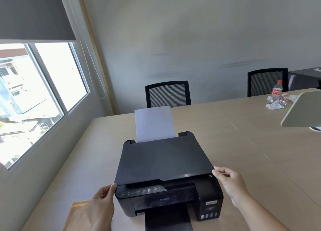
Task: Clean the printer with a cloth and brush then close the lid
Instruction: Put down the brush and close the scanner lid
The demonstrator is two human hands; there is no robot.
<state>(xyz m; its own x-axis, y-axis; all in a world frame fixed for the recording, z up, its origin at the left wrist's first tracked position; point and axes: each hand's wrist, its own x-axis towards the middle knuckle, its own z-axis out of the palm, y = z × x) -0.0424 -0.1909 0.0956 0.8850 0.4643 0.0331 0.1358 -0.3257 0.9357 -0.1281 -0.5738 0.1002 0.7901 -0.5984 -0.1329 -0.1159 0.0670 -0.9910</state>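
Note:
A black Epson printer [166,192] sits on the light wooden table [243,144] in front of me. Its flat lid [163,159] lies down over the body. A white sheet of paper [154,124] stands in the rear feed. My left hand [102,203] is at the lid's front left corner, with the thumb on the edge and the fingers hidden behind. My right hand [229,182] pinches the lid's front right corner with its fingertips. A yellow cloth [78,211] lies on the table under my left wrist. No brush is in view.
Two black mesh chairs [167,93] [267,81] stand at the table's far side. A cola bottle [277,91] and crumpled paper [274,105] lie at the far right, beside a grey monitor base [304,111]. A window [34,95] is on the left wall.

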